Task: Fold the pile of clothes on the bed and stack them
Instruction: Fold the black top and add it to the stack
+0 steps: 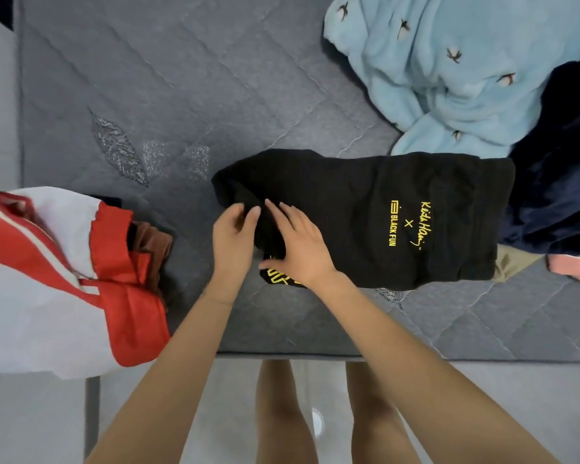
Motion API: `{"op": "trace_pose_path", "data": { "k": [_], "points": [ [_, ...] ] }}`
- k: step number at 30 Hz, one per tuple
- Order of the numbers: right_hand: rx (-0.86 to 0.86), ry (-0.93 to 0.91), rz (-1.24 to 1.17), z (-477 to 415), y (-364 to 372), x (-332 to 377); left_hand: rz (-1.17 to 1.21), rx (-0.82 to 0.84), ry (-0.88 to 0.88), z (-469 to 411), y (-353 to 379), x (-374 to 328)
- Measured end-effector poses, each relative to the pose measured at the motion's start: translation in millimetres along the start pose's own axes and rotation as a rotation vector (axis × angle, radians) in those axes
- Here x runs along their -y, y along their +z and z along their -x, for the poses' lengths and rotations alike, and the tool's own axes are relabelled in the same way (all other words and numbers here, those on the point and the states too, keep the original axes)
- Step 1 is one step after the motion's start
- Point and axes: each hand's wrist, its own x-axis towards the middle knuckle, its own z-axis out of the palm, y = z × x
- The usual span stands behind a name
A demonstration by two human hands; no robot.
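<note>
- Left hand [235,236]: fingers and thumb are curled and pinch a fold at the left end of the black cotton garment with yellow lettering [365,222], at the centre of the frame. Probable purpose: to lift or tuck that end for the next fold.
- Right hand [298,242]: fingers are straight and spread, with the palm flat on the same garment, just beside the left hand. It grasps nothing. It appears to pin the cloth so the fold line does not shift.
- The garment lies flat as a long band across the grey quilted bed [148,95], near the bed's lower edge and within easy reach. Judgement: partly folded, not yet stacked.
- Lower left of the frame: a folded white-and-red jacket [47,279] lies over a brown folded garment [153,242]. This is likely the finished stack, set apart to leave working room.
- Upper right: a crumpled light-blue fleece with bird motifs [432,68] and a dark navy plush cloth [556,195] lie against the black garment's right end. They appear to be the pile awaiting folding.
</note>
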Motion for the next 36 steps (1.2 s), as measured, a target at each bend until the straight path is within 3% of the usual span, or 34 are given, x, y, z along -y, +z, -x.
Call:
{"op": "trace_pose_path", "data": {
  "k": [5,10,16,22,26,30,36],
  "points": [
    [-0.37,0.135,-0.299,-30.9,-42.0,-3.7,0.061,0.041,0.148,-25.0,8.3,-43.7],
    [-0.42,0.239,-0.545,-58.9,-109.0,-35.7,-0.094,-0.081,0.206,-41.6,6.4,-21.8],
    [-0.597,0.343,-0.656,-65.1,-161.1,-73.1,-0.253,-0.139,-0.072,-29.9,34.5,11.2],
    [-0.838,0.444,-0.621,-53.2,-185.4,-105.0,-0.108,-0.044,-0.395,-34.2,63.8,10.4],
    [-0.635,0.405,-0.486,-51.9,-184.6,-107.9,0.037,-0.062,-0.585,-46.2,72.2,22.9],
    [-0.469,0.165,-0.148,-61.4,-166.3,-94.6,0.278,0.015,-0.742,-46.5,76.0,16.1],
    [-0.124,-0.081,-0.14,-71.5,-129.3,-56.8,0.454,0.04,-0.53,-37.8,64.8,-0.7]
  ]
}}
